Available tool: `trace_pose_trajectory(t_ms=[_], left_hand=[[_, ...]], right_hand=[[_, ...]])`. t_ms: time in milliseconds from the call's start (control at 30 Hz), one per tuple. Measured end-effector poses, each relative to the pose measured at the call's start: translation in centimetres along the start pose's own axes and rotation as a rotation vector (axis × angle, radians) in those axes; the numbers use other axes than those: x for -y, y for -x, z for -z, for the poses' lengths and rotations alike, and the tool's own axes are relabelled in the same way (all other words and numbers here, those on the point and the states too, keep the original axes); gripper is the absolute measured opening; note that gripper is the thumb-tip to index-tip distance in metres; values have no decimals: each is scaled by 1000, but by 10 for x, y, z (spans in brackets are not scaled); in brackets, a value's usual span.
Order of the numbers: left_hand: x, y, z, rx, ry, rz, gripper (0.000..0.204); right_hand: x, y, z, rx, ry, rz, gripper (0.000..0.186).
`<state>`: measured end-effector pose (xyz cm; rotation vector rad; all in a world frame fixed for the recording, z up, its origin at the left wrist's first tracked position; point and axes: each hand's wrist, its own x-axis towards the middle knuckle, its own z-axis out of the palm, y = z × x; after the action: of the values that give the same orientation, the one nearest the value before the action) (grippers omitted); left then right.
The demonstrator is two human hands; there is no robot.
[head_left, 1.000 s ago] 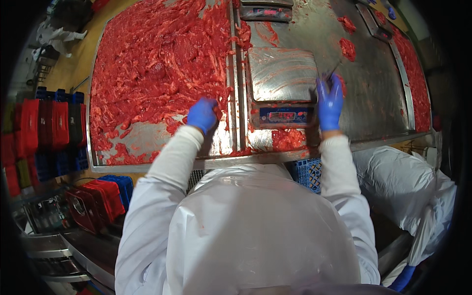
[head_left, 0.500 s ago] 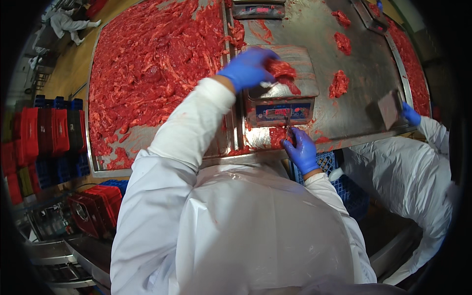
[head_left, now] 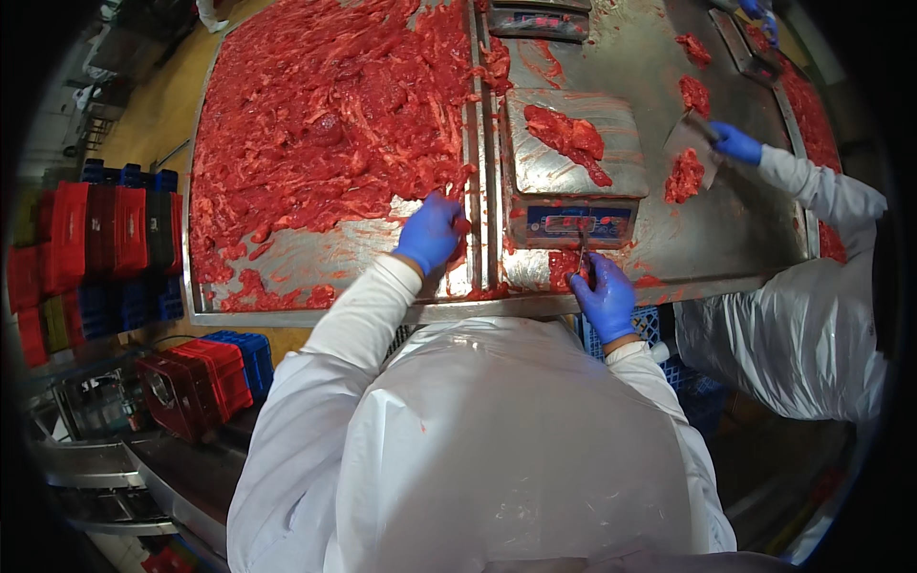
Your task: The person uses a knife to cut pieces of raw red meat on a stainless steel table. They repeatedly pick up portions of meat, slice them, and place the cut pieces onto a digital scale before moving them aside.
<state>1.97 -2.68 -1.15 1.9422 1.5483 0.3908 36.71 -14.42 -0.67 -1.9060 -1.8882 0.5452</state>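
Observation:
My left hand (head_left: 430,232), in a blue glove, is at the near right edge of the raw meat (head_left: 315,124) spread over the left metal table. Its fingers are curled in, with a bit of red meat showing at their tips. My right hand (head_left: 606,298), also blue-gloved, grips a slim metal bladed tool (head_left: 583,250), upright before the scale; whether it is a knife or scissors I cannot tell. On the steel pan of the scale (head_left: 573,224) rests a long piece of meat (head_left: 567,138); neither hand touches it.
A raised metal rim (head_left: 484,172) divides the meat from the scale side. At right, a co-worker's gloved hand (head_left: 735,143) holds a flat scraper (head_left: 690,129) beside small meat portions (head_left: 684,177). A second scale (head_left: 538,21) stands farther back. Stacked crates (head_left: 100,229) are at left.
My left hand let go of the meat on the scale and moved left and nearer, to the spread meat. My right hand keeps its tool. The co-worker's scraper moved to the meat portions.

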Motion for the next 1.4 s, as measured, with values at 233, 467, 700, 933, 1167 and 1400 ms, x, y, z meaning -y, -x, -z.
trace_pose_trajectory(t_ms=[233,467,700,933,1167,1400], left_hand=[[-155,-90,83,132,495,-354,36],[-55,-134,91,-229,248,-29,44],[-138,-114,41,-186,-66,-571,27],[-130,-90,19,-93,-107,-444,8],[-141,-79,20,-20,-111,-474,7],[-115,-78,29,-6,-27,-384,10]], right_hand=[[5,-1,2,-20,-10,-5,50],[-25,12,-9,-230,-671,-290,32],[44,-46,53,-73,-855,-148,31],[26,-68,49,355,-1236,-333,23],[32,-73,46,585,-1597,-394,32],[39,-77,48,552,-1431,-456,28]])
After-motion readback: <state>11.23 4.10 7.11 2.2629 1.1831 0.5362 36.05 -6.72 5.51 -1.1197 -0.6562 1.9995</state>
